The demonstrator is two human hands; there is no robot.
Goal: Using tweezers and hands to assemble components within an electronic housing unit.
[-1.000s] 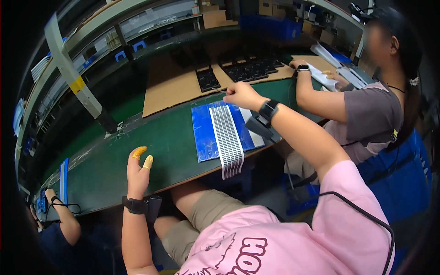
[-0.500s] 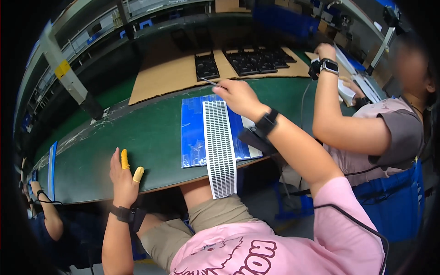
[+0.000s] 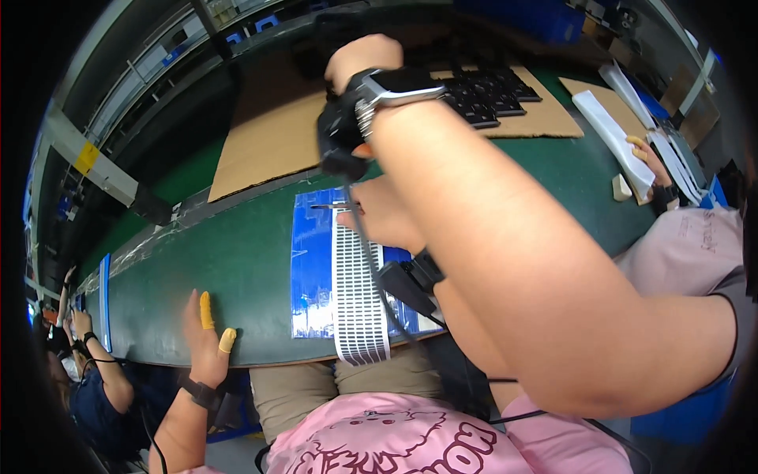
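Note:
My right hand (image 3: 385, 217) is closed on thin metal tweezers (image 3: 325, 206), over the upper end of a white strip (image 3: 359, 292) with rows of small dark labels. The strip lies on a shiny blue board (image 3: 310, 276), its lower end hanging past the table edge. My left hand (image 3: 207, 347) is open near the table's front edge, holding nothing, with yellow finger covers on two digits. A co-worker's bare arm (image 3: 489, 205) with a watch crosses above my right forearm and hides part of it. That person's hand (image 3: 365, 59) is over the cardboard.
Black moulded parts (image 3: 489, 95) lie on a cardboard sheet (image 3: 268, 150) at the back of the green table (image 3: 205, 257). White paper (image 3: 612, 138) and a co-worker's other hand (image 3: 651, 166) are at the right. A post (image 3: 103, 166) stands at left; more people work beyond it.
My right hand and tweezers have come back from beside the black parts to the strip. The co-worker's arm has swung left across my view, hiding the nearest black part's place.

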